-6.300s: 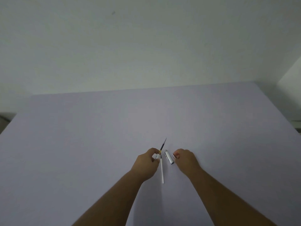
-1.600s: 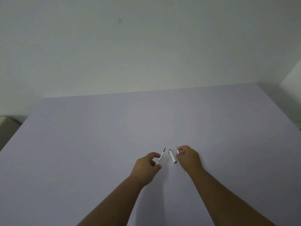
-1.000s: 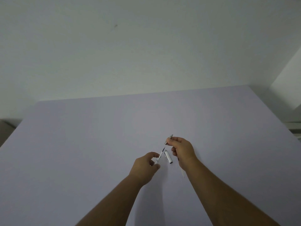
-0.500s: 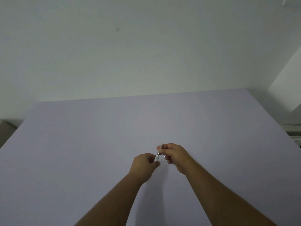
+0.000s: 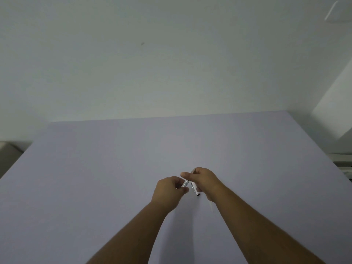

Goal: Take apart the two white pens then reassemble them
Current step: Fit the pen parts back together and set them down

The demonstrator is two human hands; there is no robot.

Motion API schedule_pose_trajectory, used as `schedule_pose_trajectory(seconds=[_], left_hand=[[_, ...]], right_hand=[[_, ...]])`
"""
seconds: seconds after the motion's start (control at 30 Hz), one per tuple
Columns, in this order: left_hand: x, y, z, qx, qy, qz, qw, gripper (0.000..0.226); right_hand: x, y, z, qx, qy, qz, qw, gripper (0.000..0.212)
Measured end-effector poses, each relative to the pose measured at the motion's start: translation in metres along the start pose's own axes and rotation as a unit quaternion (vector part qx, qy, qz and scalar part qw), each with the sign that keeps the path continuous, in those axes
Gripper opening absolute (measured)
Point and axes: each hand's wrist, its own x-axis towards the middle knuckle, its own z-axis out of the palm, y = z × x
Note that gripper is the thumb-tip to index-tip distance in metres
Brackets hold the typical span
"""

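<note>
Both hands, left (image 5: 169, 193) and right (image 5: 204, 181), pinch one pen (image 5: 187, 182), fingers clamped; misaligned halves could jam, and the cap (image 5: 195, 189) beneath might roll off

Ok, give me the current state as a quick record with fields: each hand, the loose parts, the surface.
left hand: closed on the lower end of a thin pen part
right hand: pinching the upper end of the same pen part
pen part: slanted, held between both hands above the table
pen cap: white, dark open end, lying on the table beside the right hand
white piece: faint, partly hidden by the right forearm; cannot tell what it is
table: pale lilac
</note>
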Motion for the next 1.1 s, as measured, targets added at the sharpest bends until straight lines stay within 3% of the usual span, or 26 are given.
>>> schedule_pose_trajectory(seconds=[0.13,0.2,0.27,0.4,0.57,0.7,0.83,1.0,1.1], left_hand=[[-0.0003,0.0019,-0.0009,-0.022,-0.002,-0.014,1.000,0.009],[0.0005,0.0019,-0.0026,-0.040,-0.002,-0.022,0.999,0.011],[0.0004,0.0027,-0.0036,-0.042,-0.003,-0.023,0.999,0.009],[-0.0007,0.0061,-0.0021,-0.044,-0.010,-0.024,0.999,0.006],[0.0005,0.0072,-0.0068,-0.048,-0.005,-0.032,0.998,0.011],[-0.0009,0.0076,-0.0032,-0.036,-0.013,-0.022,0.999,0.005],[0.0011,0.0053,-0.0063,-0.045,-0.008,-0.028,0.999,0.006],[0.0004,0.0064,-0.0064,-0.011,-0.019,-0.008,1.000,0.006],[0.0006,0.0050,-0.0085,-0.027,-0.016,-0.016,0.999,0.005]], right_hand=[[-0.0006,0.0010,0.0020,0.038,-0.009,0.009,0.999,0.051],[-0.0014,0.0006,0.0004,0.089,-0.017,0.003,0.996,0.035],[-0.0015,0.0009,-0.0008,0.066,-0.011,-0.012,0.998,0.027],[-0.0021,-0.0013,0.0007,0.016,0.017,0.009,1.000,0.047],[-0.0062,-0.0038,-0.0060,0.094,-0.025,-0.026,0.995,0.018],[-0.0058,-0.0026,-0.0033,0.036,0.005,-0.004,0.999,0.033],[-0.0087,-0.0033,-0.0011,0.116,-0.032,-0.047,0.992,0.007],[-0.0080,-0.0079,0.0012,0.015,0.030,0.008,0.999,0.036],[-0.0073,-0.0067,-0.0013,0.082,-0.019,-0.008,0.996,0.025]])
